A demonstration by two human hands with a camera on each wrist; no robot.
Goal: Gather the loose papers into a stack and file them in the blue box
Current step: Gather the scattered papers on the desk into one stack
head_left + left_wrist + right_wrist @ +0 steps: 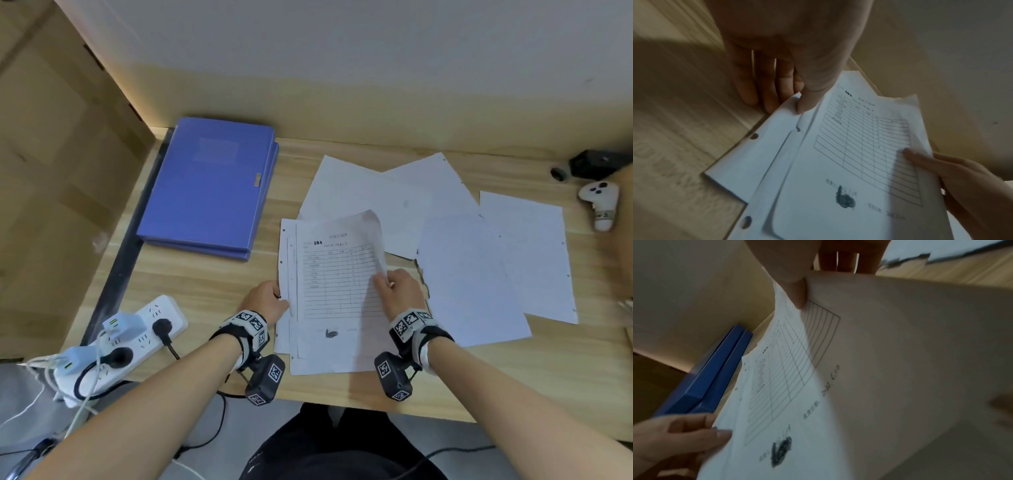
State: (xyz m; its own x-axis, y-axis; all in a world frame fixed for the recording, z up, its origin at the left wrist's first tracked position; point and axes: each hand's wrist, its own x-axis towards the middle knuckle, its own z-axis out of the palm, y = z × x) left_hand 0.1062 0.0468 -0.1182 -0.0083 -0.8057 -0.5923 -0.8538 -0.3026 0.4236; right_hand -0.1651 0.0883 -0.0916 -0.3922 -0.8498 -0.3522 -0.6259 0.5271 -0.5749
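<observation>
At frame centre, the left hand [265, 303] and right hand [399, 291] pinch a small stack of papers [337, 291], thumbs on top; top sheet bears a ruled table; blue box [209, 185] lies shut upper left; loose sheets [479, 246] spread right.

Both bare forearms reach forward side by side, each wrist strapped with a marker-tagged camera. The left hand [265, 301] pinches with thumb over fingers [766, 84]; the right hand [399, 291] pinches likewise, thumb on top.

path to blue box [209, 185]: open desk strip | left: power strip [130, 342] | right: loose sheets [479, 257]
</observation>
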